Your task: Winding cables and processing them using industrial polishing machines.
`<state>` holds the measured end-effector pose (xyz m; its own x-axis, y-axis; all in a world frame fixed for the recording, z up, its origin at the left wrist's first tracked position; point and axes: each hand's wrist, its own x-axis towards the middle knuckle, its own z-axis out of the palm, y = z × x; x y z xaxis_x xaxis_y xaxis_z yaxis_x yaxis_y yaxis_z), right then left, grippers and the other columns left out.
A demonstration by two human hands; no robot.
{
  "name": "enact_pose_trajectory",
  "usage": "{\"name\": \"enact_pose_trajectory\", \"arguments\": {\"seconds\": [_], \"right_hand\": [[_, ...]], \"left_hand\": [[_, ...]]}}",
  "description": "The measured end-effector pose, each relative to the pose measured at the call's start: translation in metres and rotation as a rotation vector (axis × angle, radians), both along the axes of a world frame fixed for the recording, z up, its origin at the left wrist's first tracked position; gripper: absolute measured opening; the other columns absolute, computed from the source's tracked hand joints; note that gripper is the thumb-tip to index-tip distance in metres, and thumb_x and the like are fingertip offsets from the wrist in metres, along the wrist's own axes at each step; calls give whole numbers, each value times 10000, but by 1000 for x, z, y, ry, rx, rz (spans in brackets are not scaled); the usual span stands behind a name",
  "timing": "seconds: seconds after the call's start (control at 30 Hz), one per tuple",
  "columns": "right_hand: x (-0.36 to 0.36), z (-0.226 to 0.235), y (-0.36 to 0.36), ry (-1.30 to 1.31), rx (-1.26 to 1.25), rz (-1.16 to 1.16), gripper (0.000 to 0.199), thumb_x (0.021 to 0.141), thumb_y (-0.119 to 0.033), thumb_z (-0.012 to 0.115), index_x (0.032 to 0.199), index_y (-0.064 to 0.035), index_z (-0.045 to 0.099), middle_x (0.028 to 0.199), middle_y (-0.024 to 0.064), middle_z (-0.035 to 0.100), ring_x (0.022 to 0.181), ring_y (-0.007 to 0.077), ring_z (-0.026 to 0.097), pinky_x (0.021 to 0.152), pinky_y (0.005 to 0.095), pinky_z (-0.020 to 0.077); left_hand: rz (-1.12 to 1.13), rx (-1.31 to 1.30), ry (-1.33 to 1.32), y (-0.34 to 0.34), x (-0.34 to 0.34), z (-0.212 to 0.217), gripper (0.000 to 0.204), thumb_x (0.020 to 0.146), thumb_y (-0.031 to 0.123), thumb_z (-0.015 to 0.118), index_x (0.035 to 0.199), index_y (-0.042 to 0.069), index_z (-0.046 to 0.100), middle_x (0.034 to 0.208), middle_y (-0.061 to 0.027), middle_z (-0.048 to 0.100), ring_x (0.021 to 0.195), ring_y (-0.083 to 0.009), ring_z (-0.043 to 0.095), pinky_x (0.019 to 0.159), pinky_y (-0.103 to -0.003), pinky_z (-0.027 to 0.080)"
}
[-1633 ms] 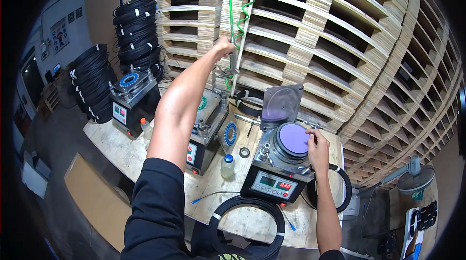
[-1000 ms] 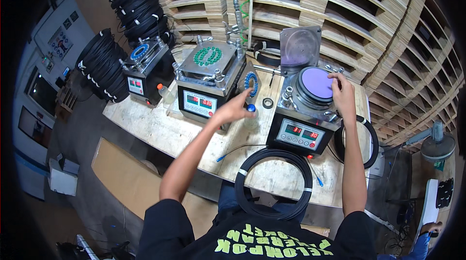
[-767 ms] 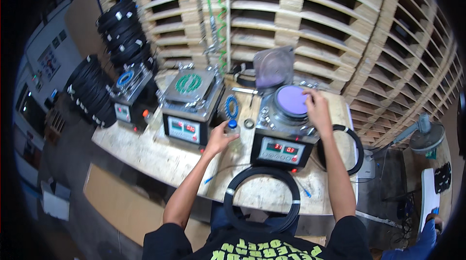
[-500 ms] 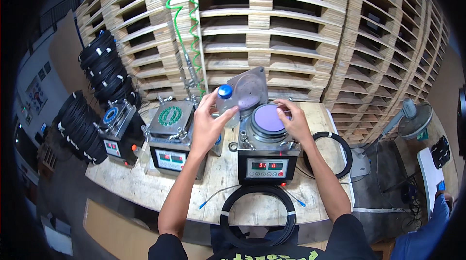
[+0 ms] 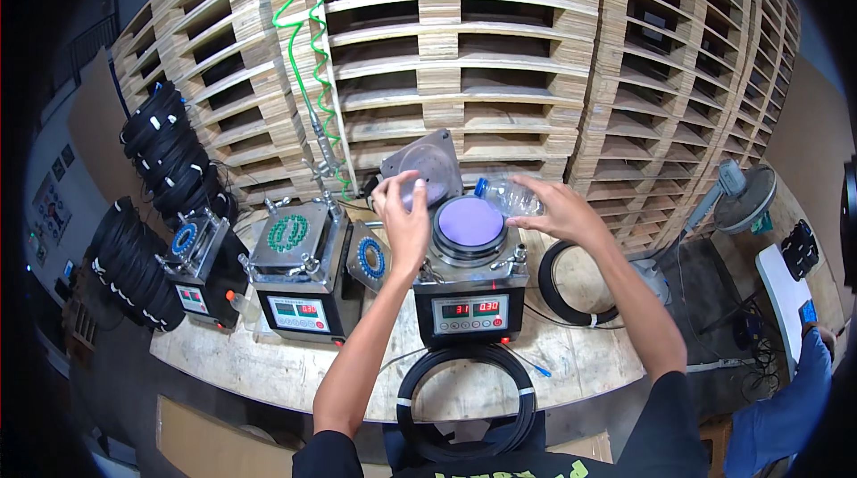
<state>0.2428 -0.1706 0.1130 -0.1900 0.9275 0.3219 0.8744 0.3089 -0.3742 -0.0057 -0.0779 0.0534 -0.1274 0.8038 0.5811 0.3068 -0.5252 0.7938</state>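
A clear plastic bottle point(image 5: 516, 199) with a blue cap lies tilted nearly sideways in my right hand point(image 5: 562, 213), its cap end toward a round purple pad point(image 5: 473, 221). That pad tops the polishing machine point(image 5: 471, 313) in front of me, whose red digits are lit. My left hand point(image 5: 403, 224) is raised at the pad's left with thumb and fingers apart, holding nothing. Behind it, a square metal plate point(image 5: 446, 157) with a round face leans upright at the back of the machine.
Two similar machines stand left, one with a ring of green connectors point(image 5: 287, 233), one with a blue ring point(image 5: 185, 239). Black cable coils point(image 5: 406, 398) lie at the front and right. Stacked pallets point(image 5: 500, 112) rise behind; another person's sleeve point(image 5: 794, 407) shows right.
The bottle has passed from my left hand to my right and tipped from upright to nearly sideways. My left hand has let go. The view has shifted, and the machine's digits differ.
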Motion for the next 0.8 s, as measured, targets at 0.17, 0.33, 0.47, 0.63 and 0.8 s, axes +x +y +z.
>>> {"name": "enact_pose_trajectory", "arguments": {"seconds": [0.17,0.33,0.47,0.63,0.8], "right_hand": [[-12,13,14,-443,-176,-22,689,758,-492,788,1318,-141,594,1036,172,703,1024,356,667,844,463,536],[-30,18,45,-749,-157,126,670,706,-413,840,1291,-159,634,1015,150,718,1015,324,680,813,443,548],[-62,23,65,-880,-30,216,213,704,-250,814,882,-148,758,894,89,745,865,283,731,669,410,567],[-118,39,91,-1037,-168,199,265,684,-262,866,891,-125,773,944,73,762,903,243,737,706,379,576],[-105,27,136,-1112,-123,148,379,609,-309,911,940,-174,785,893,64,757,877,261,728,709,393,576]], "left_hand": [[82,50,-56,2,-1,-34,278,916,72,603,1194,58,593,1283,-189,388,1204,-346,461,1052,-426,368],[81,-47,-61,7,-3,-47,350,882,-1,570,1230,36,574,1297,-196,372,1216,-371,458,1064,-417,373],[-7,-124,-74,11,-5,-56,504,830,-58,552,1327,14,504,1323,-231,453,1253,-380,485,1094,-413,361],[-2,-107,-45,11,-5,-57,600,766,-107,491,1357,-7,471,1328,-237,474,1258,-385,489,1099,-405,356],[-21,-116,-47,7,-4,-54,604,765,-106,485,1361,-6,470,1339,-242,465,1260,-392,486,1096,-405,353]]}}
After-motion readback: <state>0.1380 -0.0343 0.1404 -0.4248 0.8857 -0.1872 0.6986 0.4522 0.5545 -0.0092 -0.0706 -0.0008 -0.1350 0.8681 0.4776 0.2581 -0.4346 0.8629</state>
